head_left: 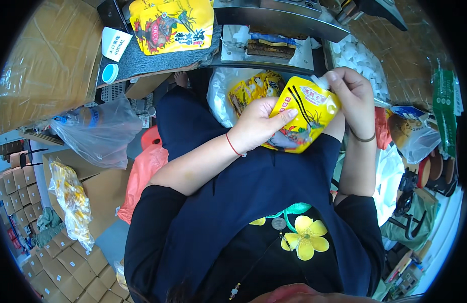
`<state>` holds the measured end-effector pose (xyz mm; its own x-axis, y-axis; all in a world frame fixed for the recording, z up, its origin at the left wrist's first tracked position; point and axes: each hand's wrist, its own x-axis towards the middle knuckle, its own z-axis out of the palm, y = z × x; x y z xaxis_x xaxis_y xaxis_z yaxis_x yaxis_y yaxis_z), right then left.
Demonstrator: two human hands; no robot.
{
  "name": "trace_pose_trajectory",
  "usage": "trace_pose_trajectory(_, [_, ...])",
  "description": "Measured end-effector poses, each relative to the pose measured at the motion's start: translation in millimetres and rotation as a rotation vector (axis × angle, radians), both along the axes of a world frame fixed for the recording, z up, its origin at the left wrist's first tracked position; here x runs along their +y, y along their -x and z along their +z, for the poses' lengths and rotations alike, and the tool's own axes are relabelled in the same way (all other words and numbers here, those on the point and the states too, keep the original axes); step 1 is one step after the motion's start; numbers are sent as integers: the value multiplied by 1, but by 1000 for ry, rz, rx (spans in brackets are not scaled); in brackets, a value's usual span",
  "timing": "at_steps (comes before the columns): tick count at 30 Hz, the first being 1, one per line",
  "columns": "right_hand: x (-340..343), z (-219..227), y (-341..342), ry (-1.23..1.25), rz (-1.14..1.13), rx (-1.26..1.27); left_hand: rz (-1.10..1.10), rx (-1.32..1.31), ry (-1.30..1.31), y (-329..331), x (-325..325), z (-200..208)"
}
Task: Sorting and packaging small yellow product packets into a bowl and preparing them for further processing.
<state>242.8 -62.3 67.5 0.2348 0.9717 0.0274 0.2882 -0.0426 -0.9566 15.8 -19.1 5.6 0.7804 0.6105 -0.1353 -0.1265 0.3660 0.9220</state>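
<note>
A yellow spout pouch [314, 113] with printed pictures is held tilted above my lap. My left hand [258, 123] grips its left side, thumb on the front and fingers behind. At the upper right corner, the fingers of my right hand [352, 93] are closed around the pouch's white spout [320, 82]; whether a cap sits on it is hidden. Just behind the pouch, a clear plastic bag [221, 96] holds more yellow pouches [258, 88].
Flat yellow pouches [173, 28] lie stacked on the bench, near a white label card [115, 44] and a turquoise cap [110, 73]. A metal fixture [274, 48] stands ahead. Many white plastic pieces [359, 63] fill a container at right. Cardboard boxes [67, 267] cover the floor at left.
</note>
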Motion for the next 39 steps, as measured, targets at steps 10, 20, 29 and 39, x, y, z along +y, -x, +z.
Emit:
trace_pose_trajectory(10, [0, 5, 11, -1, -33, -65, -90, 44, -6, 2, 1, 6])
trace_pose_trajectory(20, [-1, 8, -13, -2, 190, -154, -128, -50, 205, 3, -2, 6])
trace_pose_trajectory(29, [2, 17, -21, 139, 379, -197, -129, 7, 120, 8, 0, 7])
trace_pose_trajectory(39, [20, -7, -71, 27, -119, -1185, 13, -49, 310, 13, 36, -9])
